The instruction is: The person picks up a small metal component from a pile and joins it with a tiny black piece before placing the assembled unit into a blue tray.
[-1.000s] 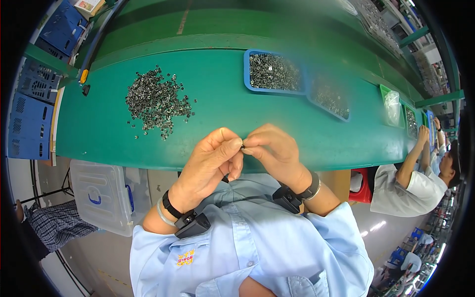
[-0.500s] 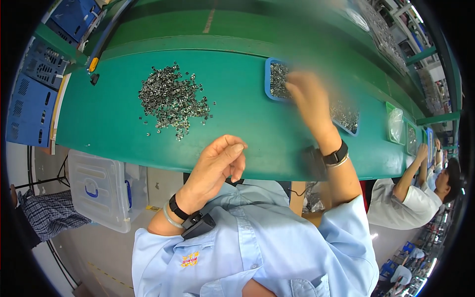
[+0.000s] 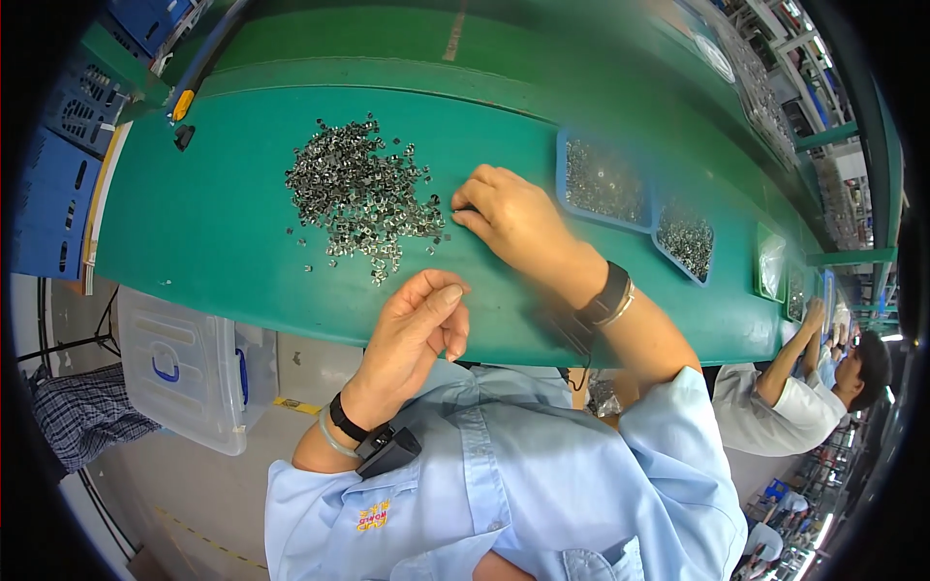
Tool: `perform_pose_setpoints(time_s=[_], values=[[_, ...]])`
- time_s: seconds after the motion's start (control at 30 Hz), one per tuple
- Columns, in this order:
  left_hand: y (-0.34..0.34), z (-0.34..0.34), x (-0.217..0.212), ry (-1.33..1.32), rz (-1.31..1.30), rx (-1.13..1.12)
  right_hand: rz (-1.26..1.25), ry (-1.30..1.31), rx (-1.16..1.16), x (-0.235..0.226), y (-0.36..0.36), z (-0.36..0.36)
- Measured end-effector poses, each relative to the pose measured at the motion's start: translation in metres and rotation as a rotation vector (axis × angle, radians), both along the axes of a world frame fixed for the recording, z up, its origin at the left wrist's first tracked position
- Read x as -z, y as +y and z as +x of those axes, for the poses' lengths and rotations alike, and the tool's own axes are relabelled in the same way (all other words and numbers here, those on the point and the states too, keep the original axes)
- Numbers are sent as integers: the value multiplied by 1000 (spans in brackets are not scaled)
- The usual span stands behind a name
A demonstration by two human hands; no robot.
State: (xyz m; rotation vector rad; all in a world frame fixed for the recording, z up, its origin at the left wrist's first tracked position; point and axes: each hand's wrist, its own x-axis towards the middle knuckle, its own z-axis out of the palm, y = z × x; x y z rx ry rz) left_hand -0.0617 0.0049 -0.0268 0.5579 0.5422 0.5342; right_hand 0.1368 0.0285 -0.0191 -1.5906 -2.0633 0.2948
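Observation:
A loose pile of small shiny dark metal pieces lies on the green work table. My right hand is just right of the pile, palm down. Its fingers are bent, with a small gap between thumb and fingertips and nothing visible between them. Nearer the table's front edge, my left hand has its fingers curled and thumb pressed against them; whatever it may hold is hidden. To the right stand a blue tray of small metal parts and a second blue tray with similar pieces.
A green tray with a clear bag stands farther right, near a co-worker. Blue crates are at the far left. A clear lidded storage box sits below the table's left front. A yellow-handled tool lies back left.
My right hand has moved left from over the blue trays to the pile's right edge, uncovering the trays. My left hand keeps nearly the same place and pose. The view has shifted slightly.

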Motion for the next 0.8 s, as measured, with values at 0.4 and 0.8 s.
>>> perform_pose_setpoints(time_s=[0.4,0.8], values=[[-3,26,-12,80,84,47,-64,73,62,-46,-70,1],[-13,44,-14,150,227,105,38,68,-10,-46,-101,12]])
